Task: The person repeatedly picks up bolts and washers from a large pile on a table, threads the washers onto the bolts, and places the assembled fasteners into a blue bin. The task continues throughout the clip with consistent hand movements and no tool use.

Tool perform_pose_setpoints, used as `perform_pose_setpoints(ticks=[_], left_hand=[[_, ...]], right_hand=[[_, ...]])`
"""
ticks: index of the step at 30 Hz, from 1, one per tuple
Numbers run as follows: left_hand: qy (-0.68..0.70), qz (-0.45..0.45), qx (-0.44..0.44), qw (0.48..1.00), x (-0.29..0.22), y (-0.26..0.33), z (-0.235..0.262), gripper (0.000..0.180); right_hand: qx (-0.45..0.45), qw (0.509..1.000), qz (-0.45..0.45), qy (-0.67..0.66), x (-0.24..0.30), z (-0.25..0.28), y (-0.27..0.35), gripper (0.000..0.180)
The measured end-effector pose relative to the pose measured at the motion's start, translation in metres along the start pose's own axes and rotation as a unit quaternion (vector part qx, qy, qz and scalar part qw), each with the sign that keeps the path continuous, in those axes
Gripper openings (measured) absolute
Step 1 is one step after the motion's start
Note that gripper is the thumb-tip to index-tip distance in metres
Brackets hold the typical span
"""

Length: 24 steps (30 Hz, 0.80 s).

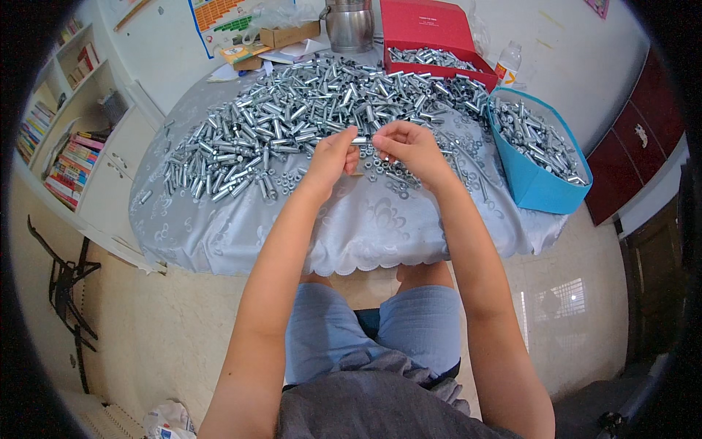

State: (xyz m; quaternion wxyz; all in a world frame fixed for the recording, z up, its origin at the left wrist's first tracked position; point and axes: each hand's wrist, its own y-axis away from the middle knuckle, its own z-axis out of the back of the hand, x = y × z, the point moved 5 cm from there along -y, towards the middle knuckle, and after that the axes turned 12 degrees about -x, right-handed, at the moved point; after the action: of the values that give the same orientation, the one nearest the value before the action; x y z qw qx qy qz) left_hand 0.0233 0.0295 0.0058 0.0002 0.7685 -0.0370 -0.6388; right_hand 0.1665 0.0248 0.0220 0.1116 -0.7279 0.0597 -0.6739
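Over the front of a big heap of silvery metal sleeves [270, 110], both hands meet close together. Between the thumb and fingers of my left hand [335, 162] is a short shiny metal sleeve [360, 141], held roughly level. My right hand [413, 150] is closed in a pinch at the sleeve's right end; whatever small part it grips is hidden by the fingers. Loose nuts [287, 180] lie on the cloth left of my hands. Beneath my right hand are more nuts and small metal parts [398, 175].
A blue bin [541, 192] full of bolt-like parts stands at the table's right edge. Behind are an open red box [431, 33] holding more parts, a plastic bottle [508, 62], a metal pot [349, 28] and a cardboard box [290, 34]. Long thin rods [474, 167] lie right of my hands.
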Motion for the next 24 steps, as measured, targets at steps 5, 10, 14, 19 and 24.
perform_pose_setpoints(ticks=[5,10,14,19,24], left_hand=[[0.015,0.015,0.011,1.000,0.0019,-0.0016,0.0000,0.035],[0.043,0.031,0.023,0.998,0.0013,0.0001,-0.0018,0.036],[0.043,0.042,0.024,0.998,0.0004,0.0019,-0.0031,0.036],[0.045,0.046,0.033,0.997,0.0030,-0.0015,-0.0018,0.035],[0.043,0.047,0.033,0.997,0.0020,-0.0006,-0.0027,0.031]], right_hand=[[-0.006,1.000,-0.010,0.003,0.0019,-0.0016,0.0017,0.015],[-0.023,0.999,-0.047,0.004,0.0007,-0.0011,0.0037,0.015],[-0.018,0.998,-0.056,0.020,-0.0026,0.0005,0.0022,0.013],[-0.033,0.998,-0.045,0.008,-0.0005,-0.0006,0.0020,0.013],[-0.065,0.998,0.002,0.022,-0.0009,0.0023,0.0000,0.017]])
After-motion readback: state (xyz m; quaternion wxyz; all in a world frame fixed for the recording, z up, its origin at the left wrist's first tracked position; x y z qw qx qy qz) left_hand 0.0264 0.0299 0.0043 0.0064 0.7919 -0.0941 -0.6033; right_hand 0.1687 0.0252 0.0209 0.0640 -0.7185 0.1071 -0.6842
